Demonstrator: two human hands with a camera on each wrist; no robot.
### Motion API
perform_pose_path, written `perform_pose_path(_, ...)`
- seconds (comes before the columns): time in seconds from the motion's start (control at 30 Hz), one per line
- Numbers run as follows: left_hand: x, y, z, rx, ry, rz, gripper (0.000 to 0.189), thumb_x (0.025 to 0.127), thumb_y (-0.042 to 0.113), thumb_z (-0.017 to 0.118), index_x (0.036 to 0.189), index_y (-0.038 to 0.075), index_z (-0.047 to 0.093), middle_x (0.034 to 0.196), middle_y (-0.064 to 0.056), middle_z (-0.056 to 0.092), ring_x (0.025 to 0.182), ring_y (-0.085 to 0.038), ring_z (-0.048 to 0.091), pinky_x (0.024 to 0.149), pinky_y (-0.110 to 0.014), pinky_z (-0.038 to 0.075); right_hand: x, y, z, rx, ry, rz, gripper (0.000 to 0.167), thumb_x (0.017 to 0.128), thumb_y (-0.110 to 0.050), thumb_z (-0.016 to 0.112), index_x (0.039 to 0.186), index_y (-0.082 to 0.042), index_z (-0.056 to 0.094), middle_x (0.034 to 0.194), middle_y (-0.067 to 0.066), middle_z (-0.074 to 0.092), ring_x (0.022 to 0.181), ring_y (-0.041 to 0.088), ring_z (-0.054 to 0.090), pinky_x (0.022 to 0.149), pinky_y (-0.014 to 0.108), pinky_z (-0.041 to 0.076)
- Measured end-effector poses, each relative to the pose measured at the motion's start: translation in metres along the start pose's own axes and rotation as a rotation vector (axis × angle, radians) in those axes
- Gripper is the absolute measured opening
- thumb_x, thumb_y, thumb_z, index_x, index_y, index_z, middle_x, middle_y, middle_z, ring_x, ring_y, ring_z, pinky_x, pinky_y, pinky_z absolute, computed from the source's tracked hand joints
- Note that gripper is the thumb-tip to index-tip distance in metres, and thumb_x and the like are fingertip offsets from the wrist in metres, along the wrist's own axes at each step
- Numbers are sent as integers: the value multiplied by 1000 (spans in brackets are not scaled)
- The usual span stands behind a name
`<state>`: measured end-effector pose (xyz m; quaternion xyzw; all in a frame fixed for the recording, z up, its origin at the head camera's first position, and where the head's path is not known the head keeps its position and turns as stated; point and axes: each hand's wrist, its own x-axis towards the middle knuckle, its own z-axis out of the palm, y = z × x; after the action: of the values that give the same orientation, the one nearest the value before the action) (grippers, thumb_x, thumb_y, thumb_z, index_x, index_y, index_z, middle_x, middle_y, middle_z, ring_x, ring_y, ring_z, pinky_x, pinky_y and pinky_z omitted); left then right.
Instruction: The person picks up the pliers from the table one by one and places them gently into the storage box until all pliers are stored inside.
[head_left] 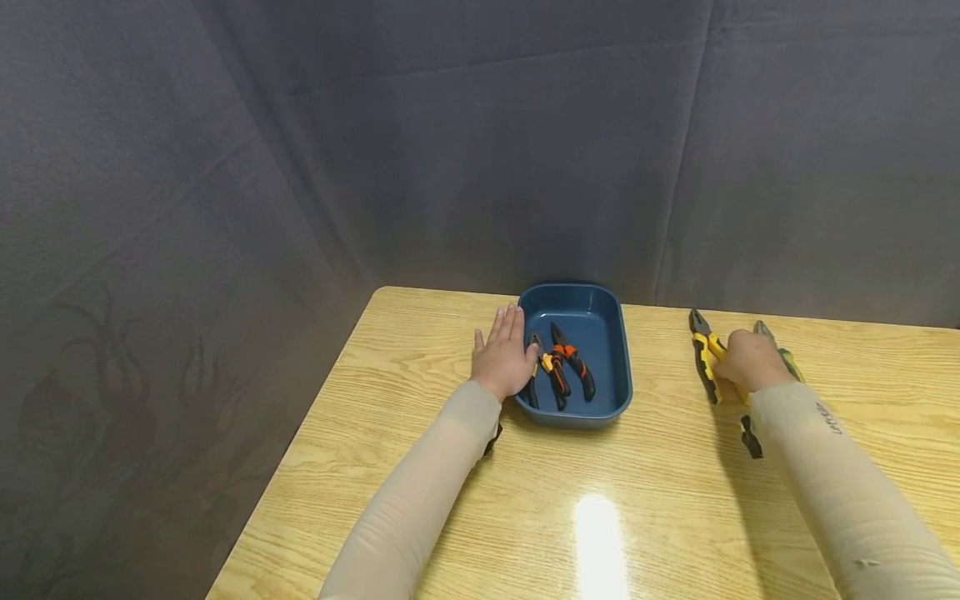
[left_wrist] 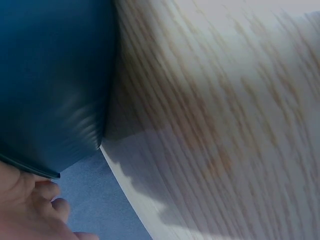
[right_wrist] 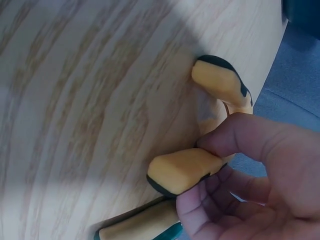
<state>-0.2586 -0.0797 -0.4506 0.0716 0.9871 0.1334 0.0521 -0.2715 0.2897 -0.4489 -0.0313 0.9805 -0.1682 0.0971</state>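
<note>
Plainly, one handle of the yellow-and-black pliers [head_left: 703, 358] on the wooden table [head_left: 660, 483] is pinched between the thumb and fingers of the right hand [head_left: 750, 360], with green-and-yellow pliers [head_left: 791, 364] lying just beside. The left rim of the blue tray [head_left: 622, 358] (several pliers [head_left: 557, 375] are held inside, an orange-and-black pair [head_left: 581, 371] among them) is touched by the left hand [head_left: 504, 357], its fingers extended.

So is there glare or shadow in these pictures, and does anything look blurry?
Head view: a bright white glare patch on the table, plus a long shadow beside the right sleeve; left wrist view: streaky sheen on the blue tray, with shadow on the wood near it; right wrist view: uneven shading, wood grain looking soft.
</note>
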Motion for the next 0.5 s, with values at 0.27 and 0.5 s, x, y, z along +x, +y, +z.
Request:
perform_pose_path(0.27,-3,2,-1,-7,-5,-1,68,110,42,34,165,15,4,171,1,-3,156,-17,-6,124,-54,3,-2,1,2,5,14,20,16,78,-8,60,74,7,55,68,14,53,71,34,48,76,50,41)
perform_pose_path(0.5,-4,2,-2,-10,-7,3,68,110,40,36,165,15,5,171,-1,0,156,-18,-6,124,-54,2,-6,-2,3,7,0,39,16,79,-8,59,73,7,55,68,15,55,71,36,49,75,51,42)
